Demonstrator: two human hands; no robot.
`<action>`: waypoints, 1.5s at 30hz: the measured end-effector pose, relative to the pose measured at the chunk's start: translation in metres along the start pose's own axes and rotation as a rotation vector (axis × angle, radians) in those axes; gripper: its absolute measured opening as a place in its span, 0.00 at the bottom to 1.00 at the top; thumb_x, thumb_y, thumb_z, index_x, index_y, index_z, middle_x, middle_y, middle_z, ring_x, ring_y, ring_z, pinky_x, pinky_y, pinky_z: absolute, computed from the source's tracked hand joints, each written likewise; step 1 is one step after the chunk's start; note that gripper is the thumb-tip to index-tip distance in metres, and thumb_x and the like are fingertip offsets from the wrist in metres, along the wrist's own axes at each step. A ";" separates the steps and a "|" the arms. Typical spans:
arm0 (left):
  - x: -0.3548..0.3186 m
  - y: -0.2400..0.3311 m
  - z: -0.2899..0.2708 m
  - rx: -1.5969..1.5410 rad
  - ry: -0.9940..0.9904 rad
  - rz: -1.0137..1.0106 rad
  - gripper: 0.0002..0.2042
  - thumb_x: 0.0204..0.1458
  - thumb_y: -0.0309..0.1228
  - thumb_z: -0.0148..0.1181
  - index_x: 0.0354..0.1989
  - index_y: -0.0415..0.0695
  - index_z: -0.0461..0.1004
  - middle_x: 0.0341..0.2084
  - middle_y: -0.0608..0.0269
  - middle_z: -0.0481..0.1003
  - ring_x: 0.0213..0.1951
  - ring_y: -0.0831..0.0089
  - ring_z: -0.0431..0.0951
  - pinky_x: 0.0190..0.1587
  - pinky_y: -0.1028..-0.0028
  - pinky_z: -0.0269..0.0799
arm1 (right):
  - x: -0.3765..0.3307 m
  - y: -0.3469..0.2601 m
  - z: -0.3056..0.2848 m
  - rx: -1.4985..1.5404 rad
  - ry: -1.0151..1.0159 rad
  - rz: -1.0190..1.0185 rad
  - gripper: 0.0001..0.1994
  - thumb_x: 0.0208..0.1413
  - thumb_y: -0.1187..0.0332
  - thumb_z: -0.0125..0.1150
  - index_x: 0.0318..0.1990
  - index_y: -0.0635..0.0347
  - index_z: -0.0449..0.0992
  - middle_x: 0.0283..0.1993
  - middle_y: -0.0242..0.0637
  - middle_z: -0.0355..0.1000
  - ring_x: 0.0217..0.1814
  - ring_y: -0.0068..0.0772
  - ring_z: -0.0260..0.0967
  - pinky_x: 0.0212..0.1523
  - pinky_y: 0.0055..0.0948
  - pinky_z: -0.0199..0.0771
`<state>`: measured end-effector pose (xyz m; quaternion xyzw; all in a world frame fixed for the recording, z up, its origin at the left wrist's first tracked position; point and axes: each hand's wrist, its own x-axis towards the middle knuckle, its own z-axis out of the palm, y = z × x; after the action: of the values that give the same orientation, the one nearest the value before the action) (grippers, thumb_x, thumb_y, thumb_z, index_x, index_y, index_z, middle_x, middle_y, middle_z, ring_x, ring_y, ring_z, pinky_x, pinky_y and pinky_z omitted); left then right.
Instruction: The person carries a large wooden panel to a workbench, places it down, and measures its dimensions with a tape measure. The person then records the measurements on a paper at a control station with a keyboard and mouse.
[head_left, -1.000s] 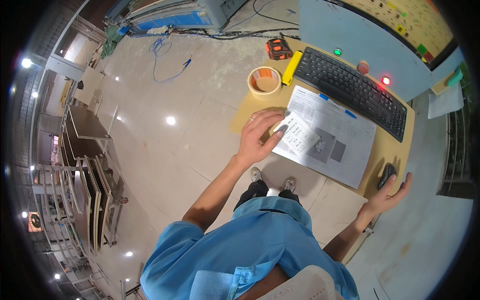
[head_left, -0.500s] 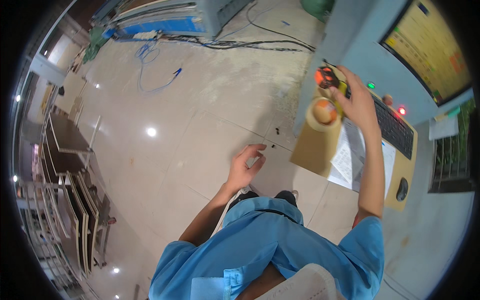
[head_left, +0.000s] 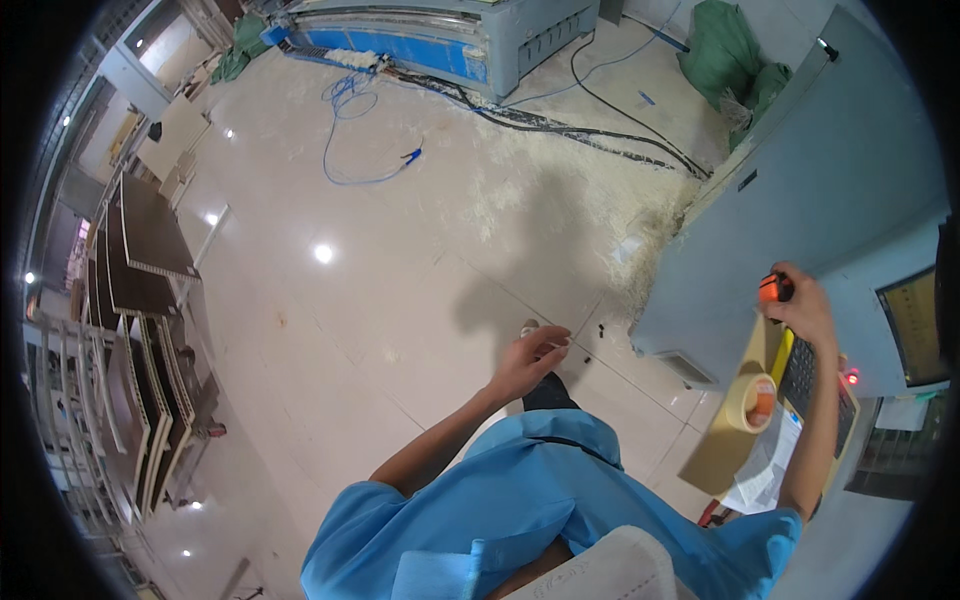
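At the far end of the small wooden shelf [head_left: 712, 455], my right hand [head_left: 808, 312] is closed around an orange and black tape measure [head_left: 773, 289]. A roll of cream tape [head_left: 740, 402] with an orange core lies on the shelf. Beside it are papers [head_left: 765, 468], a yellow object [head_left: 783, 350] and a keyboard [head_left: 801, 370], partly hidden by my right forearm. My left hand [head_left: 525, 362] hangs over the tiled floor, its fingers loosely bent and apart, with nothing in it.
The shelf juts from a grey-blue cabinet [head_left: 800, 185] with a screen [head_left: 915, 325]. Dark boards [head_left: 150, 235] stand on a rack at left. A large machine [head_left: 420, 50], black cables [head_left: 560, 128], a blue hose [head_left: 335, 160] and green sacks [head_left: 722, 60] lie ahead.
My view has swung left, so the shelf sits farther right and lower. The tape measure is now lifted in my right hand, clear of the yellow object. My left hand remains free.
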<state>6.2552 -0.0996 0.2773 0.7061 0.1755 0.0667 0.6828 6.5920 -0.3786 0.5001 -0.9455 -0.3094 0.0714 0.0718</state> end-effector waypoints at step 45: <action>0.938 0.111 -0.380 -0.406 -0.181 -0.381 0.09 0.60 0.37 0.63 0.39 0.44 0.74 0.34 0.68 0.75 0.41 0.76 0.75 0.55 0.71 0.70 | 0.853 -0.274 0.217 1.870 -0.411 0.045 0.28 0.62 0.56 0.52 0.65 0.65 0.65 0.49 0.43 0.74 0.42 0.35 0.77 0.43 0.35 0.80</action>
<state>7.0173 0.5750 0.2729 0.5125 0.2263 -0.0921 0.8232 7.0759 0.3680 0.2597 -0.4803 -0.1156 0.4556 0.7405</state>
